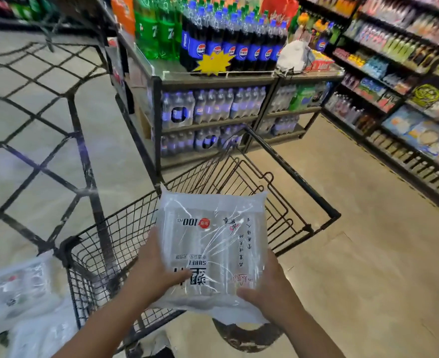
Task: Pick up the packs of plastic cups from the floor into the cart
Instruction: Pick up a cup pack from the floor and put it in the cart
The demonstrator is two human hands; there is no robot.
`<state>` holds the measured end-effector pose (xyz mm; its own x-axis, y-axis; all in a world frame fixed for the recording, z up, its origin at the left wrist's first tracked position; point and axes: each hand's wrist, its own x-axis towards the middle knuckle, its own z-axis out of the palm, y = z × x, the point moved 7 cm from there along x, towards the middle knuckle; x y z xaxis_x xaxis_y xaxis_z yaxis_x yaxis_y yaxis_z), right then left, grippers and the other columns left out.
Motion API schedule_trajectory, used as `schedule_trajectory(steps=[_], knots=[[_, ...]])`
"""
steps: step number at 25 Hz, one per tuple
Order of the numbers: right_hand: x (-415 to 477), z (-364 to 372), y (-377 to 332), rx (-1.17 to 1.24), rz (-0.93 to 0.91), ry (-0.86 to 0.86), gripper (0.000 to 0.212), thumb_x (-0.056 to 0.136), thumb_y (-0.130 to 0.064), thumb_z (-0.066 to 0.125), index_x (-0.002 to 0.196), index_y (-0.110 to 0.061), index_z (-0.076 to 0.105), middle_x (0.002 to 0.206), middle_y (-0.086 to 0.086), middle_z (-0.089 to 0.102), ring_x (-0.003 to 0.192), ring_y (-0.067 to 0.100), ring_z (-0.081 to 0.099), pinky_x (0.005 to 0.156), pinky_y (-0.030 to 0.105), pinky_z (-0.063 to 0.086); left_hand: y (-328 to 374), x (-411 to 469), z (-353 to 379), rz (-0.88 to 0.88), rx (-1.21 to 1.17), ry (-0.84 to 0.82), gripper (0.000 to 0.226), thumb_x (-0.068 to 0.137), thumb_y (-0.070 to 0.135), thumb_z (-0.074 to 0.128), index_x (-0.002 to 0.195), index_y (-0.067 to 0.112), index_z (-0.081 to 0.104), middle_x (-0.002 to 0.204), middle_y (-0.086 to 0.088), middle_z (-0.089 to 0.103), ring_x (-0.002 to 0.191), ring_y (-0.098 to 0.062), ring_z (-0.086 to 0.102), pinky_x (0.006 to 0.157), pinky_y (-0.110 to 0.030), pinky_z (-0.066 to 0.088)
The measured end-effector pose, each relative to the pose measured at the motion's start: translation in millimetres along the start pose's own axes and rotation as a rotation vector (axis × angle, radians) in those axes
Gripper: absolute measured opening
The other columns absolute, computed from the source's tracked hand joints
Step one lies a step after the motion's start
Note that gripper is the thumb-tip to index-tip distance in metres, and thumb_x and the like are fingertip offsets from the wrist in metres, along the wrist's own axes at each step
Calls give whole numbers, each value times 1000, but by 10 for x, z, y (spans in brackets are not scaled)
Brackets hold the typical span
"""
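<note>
Two hands share the grip, left hand (159, 270) and right hand (267, 288) curled round the near corners of the pack of plastic cups (213, 241); it hangs flat over the cart (97, 241), long axis pointing away; basket directly below.

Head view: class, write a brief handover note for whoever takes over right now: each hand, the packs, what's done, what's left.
Left hand and right hand: both grip the near end of one pack of cups, held over the cart.
Low at the left, outside the cart, lie other packs.
Done: this pack is lifted. No pack shows in the visible part of the cart.
Left: lower it in, then fetch the others.
</note>
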<state>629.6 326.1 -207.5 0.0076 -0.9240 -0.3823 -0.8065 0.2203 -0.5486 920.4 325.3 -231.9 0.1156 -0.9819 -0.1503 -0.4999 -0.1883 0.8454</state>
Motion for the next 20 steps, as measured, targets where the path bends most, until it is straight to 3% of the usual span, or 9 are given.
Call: schedule_trajectory(steps=[2,5,11,14,16,20], knots=[[232,-3,-73,-4,-9,-9,114,61,-44,89,150,-38,18,140,-6,47,117,15,57,98,40,52,-108,187,-6,-47,-13,-12,125,52,60,92,150,35,19,138,7,44,126,-18,50,107,-48,47],[464,86,-220,1,-28,-46,114,59,-42,91,149,-43,21,134,-12,49,117,11,57,100,40,52,-240,313,-73,-106,-63,15,124,54,50,96,151,39,19,136,8,46,124,-17,50,107,-49,47],[1093,253,-295,-39,-71,-159,99,63,-38,90,140,-42,28,122,-16,54,104,4,61,86,30,53,-500,590,-5,-196,-53,60,121,55,47,97,150,38,21,130,12,45,119,-12,49,102,-39,46],[1462,344,-287,-62,-90,-235,100,64,-35,91,141,-37,28,120,-15,53,102,3,61,82,26,51,-590,731,41,-277,-11,99,128,52,57,94,153,39,17,135,8,46,121,-16,52,103,-45,50],[1735,418,-274,-62,-102,-290,100,64,-32,92,140,-37,28,120,-13,54,101,4,61,86,30,54,-651,818,84,-342,16,132,136,50,61,92,156,37,11,142,2,45,126,-20,52,103,-51,50],[2345,574,-110,-90,-58,-406,112,66,-27,92,148,-34,17,131,-2,52,103,13,62,93,40,55,-678,1031,399,-429,53,203,126,53,50,96,152,31,20,134,6,43,122,-15,46,105,-48,47]])
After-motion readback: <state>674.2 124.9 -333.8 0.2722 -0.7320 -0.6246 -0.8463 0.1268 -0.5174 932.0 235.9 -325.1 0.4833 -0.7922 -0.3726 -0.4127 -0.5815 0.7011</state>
